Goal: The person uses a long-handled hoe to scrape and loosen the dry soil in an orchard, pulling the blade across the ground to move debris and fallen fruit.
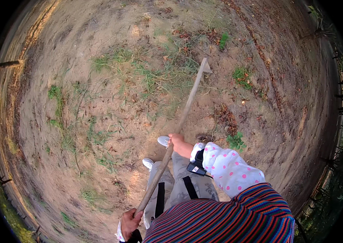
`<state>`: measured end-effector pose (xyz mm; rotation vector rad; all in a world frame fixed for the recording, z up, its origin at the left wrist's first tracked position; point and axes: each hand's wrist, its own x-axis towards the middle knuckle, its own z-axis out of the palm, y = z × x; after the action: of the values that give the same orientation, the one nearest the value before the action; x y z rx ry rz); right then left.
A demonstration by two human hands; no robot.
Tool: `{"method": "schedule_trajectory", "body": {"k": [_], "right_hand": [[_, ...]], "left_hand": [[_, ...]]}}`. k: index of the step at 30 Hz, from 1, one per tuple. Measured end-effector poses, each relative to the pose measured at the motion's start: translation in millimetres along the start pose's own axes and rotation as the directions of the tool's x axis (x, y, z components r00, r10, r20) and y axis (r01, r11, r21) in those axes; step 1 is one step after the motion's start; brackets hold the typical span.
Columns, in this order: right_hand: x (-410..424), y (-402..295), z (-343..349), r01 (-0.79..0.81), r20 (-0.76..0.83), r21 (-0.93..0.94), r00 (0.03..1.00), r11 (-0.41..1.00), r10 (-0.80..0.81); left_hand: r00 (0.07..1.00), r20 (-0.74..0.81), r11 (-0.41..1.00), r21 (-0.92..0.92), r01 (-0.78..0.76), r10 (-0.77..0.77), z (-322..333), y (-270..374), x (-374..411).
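Observation:
A long wooden handle (187, 106) slants from the lower left up to a hoe head (207, 66) that rests on the soil among grass and dry leaves. Around the handle's middle, above my white shoe (163, 140), my right hand (177, 141) is closed. Near the handle's lower end, beside my left thigh, my left hand (131, 221) grips it. Just left of the hoe head lies a patch of thin, flattened grass (159, 73). A black device is strapped to my right wrist.
Bare sandy ground carries small green weeds (241, 77), one leafy plant (236, 142) right of my feet, and grass clumps (56, 97) at left. Brown dry leaves (226, 118) lie right of the handle. Tree trunks (7, 64) stand at the picture's rim.

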<state>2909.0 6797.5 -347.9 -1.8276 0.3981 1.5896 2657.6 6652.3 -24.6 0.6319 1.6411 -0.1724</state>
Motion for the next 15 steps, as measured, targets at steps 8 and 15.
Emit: {"method": "schedule_trajectory", "body": {"k": [8, 15], "right_hand": [[72, -138, 45, 0.331, 0.065, -0.101, 0.943, 0.938, -0.325], [53, 9, 65, 0.222, -0.032, -0.335, 0.969, 0.916, -0.247]], "left_hand": [[0.957, -0.114, 0.957, 0.15, -0.249, 0.267, 26, 74, 72], [0.928, -0.303, 0.883, 0.466, -0.055, 0.218, 6, 36, 15]]}}
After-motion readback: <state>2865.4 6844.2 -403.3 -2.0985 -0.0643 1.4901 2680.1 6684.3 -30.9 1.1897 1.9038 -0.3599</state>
